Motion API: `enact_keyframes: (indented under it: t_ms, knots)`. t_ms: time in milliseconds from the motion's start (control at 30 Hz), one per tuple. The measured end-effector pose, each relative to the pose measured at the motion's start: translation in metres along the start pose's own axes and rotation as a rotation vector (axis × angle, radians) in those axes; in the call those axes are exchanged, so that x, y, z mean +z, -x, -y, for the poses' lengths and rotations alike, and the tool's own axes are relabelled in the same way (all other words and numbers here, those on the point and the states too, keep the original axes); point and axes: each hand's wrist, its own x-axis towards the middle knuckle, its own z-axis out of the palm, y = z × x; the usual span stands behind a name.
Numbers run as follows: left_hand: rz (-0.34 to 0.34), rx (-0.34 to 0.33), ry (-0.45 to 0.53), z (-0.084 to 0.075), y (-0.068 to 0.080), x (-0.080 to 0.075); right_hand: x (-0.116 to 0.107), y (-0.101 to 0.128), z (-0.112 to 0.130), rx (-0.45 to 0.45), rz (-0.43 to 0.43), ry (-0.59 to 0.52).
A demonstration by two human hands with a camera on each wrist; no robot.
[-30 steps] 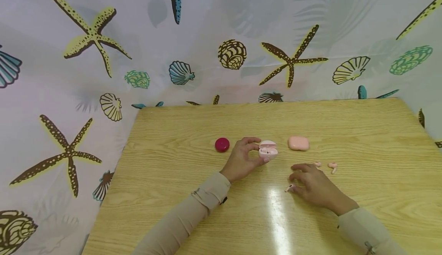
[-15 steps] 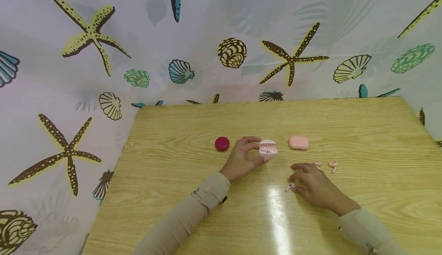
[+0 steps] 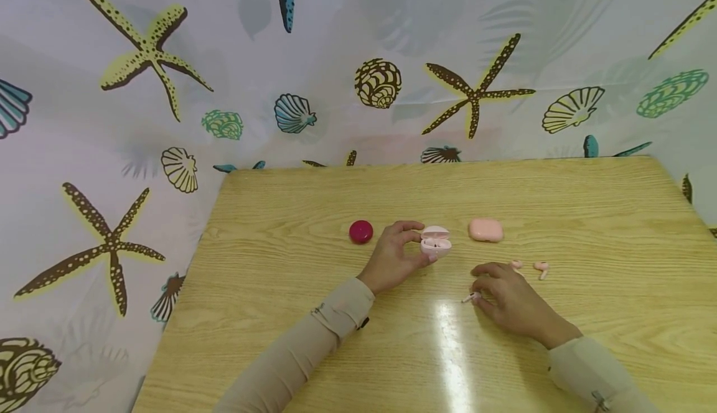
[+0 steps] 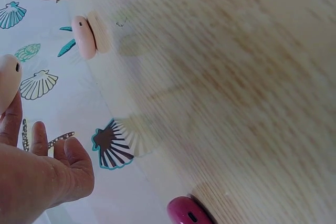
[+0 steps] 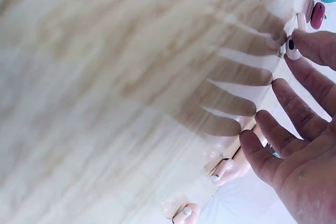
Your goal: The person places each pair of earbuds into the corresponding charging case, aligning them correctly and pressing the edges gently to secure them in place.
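A small pale pink earbud case [image 3: 435, 242] stands on the wooden table with its lid hinged open, pinched at its left side by the left hand [image 3: 392, 257]. A single pale pink earbud [image 3: 468, 298] with a short white stem lies flat on the table nearer the person, under the right hand's [image 3: 506, 298] fingertips.

A makeshift recording corner rather than a lived-in room: a plain wooden table [image 3: 588, 214] stands against a hung curtain [image 3: 336, 58] printed with starfish and shells, which closes off everything behind and beside the table.
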Motion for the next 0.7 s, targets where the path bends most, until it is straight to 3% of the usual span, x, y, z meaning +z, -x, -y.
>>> enact_keyframes:
  t_ms: [400,700]
  knots:
    - [0.014,0.000,0.014,0.000,0.000,0.001,-0.001,-0.002,-0.003,-0.073,-0.127,0.052]
    - [0.018,-0.026,0.028,-0.002,0.000,0.001,-0.023,-0.018,0.000,-0.080,-0.206,0.067]
